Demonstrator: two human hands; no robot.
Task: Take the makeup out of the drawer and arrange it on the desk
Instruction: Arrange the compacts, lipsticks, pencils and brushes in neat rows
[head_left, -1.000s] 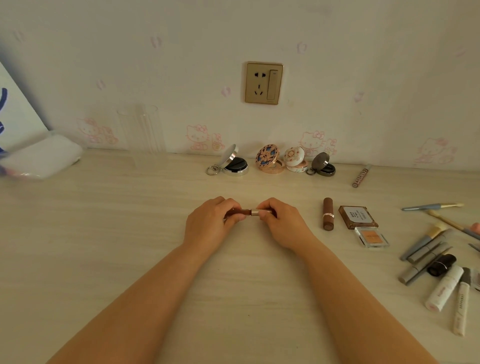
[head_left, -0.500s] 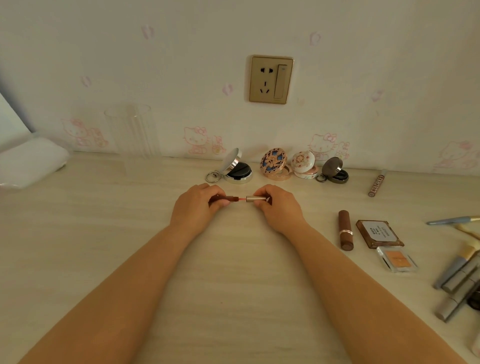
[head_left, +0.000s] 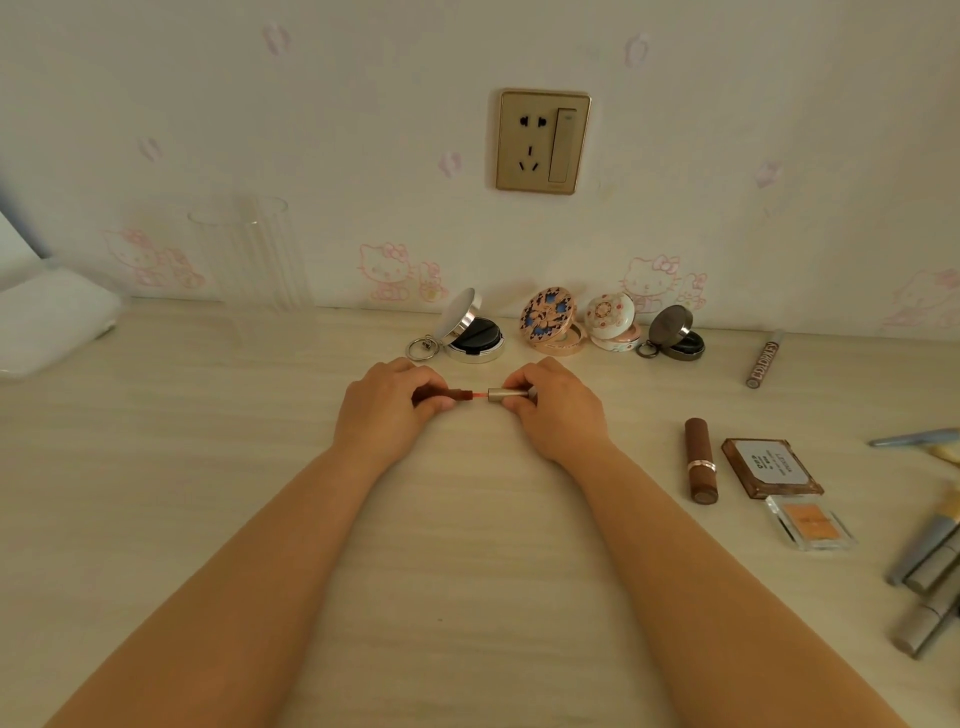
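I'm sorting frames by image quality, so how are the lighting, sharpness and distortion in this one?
Head view: dim, warm, even light with soft shadows and no harsh glare; the wide lens bows the desk edge and stretches the forearms; the left hand, right hand and lip product are fairly sharp; the clear tumbler looks faint and smeared.

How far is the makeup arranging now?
Done: four open compacts stand along the wall, with a brown lipstick and palette placed right. In hand: left hand and right hand hold a lip tube pulled apart. Left: the loose tubes at the right edge.
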